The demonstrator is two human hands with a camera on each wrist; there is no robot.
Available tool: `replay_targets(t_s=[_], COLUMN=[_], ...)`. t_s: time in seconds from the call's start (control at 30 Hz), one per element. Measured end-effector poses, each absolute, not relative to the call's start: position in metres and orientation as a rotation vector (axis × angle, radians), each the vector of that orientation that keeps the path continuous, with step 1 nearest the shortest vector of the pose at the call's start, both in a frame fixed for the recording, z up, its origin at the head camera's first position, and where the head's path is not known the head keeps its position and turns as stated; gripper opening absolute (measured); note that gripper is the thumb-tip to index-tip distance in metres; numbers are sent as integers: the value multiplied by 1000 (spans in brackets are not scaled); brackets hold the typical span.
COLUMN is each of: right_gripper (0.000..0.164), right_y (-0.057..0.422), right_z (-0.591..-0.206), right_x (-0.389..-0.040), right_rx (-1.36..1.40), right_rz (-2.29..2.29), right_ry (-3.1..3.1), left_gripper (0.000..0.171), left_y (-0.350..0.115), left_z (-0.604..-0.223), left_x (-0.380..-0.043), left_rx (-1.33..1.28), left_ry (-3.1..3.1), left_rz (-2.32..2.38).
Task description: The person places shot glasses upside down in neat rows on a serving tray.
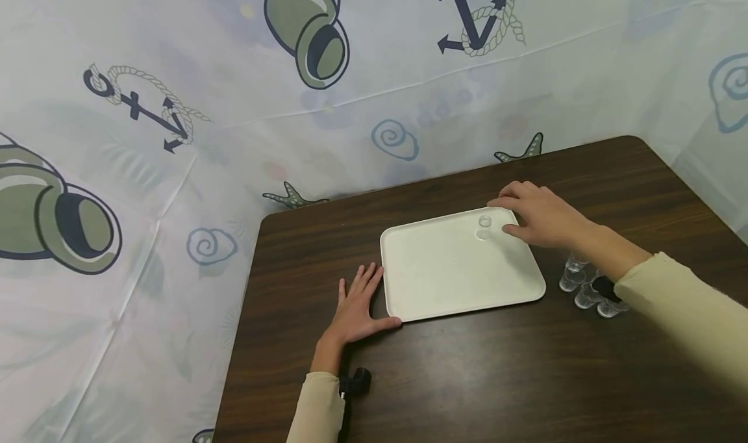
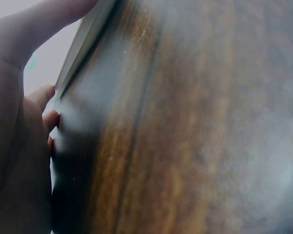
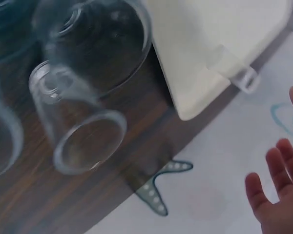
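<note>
A white rectangular tray (image 1: 450, 274) lies on the dark wood table. One small clear cup (image 1: 484, 223) stands on it near the back right corner; it shows too in the right wrist view as a clear cup (image 3: 234, 70) on the tray. My right hand (image 1: 540, 215) hovers over that corner, just right of the cup, fingers loosely bent and holding nothing. In the right wrist view, the right hand's fingers (image 3: 278, 180) are apart from the cup. My left hand (image 1: 353, 313) is spread at the tray's front left corner, thumb and fingertips right at the rim.
Several clear cups (image 1: 575, 274) stand close together right of the tray, partly hidden by my right forearm; up close, one clear cup (image 3: 78, 117) shows in the right wrist view. A patterned cloth (image 1: 327, 138) hangs behind the table (image 1: 467, 378) and along its left side.
</note>
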State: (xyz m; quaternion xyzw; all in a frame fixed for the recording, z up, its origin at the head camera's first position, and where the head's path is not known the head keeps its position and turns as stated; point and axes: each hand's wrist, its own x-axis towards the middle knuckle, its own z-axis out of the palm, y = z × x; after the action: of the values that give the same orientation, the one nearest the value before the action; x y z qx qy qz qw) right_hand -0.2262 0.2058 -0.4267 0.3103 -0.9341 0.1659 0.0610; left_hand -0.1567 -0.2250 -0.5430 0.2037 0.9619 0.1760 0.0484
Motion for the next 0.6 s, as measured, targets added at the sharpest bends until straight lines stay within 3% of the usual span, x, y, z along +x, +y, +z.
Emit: replay_targets(t_s=[0.33,0.6], right_gripper=[36,26], right_y=[264,313], right_z=[-424,-457], right_x=[-199,-188], right_rx=[711,651], right_rz=[1086,1232], right_ry=[-3000,-2984], left_gripper=[114,114], left_y=[-227,-228], left_z=[-544,-545], left_x=[-157,-158], left_rx=[612,623], left_ry=[2923,2925], left_rz=[539,519])
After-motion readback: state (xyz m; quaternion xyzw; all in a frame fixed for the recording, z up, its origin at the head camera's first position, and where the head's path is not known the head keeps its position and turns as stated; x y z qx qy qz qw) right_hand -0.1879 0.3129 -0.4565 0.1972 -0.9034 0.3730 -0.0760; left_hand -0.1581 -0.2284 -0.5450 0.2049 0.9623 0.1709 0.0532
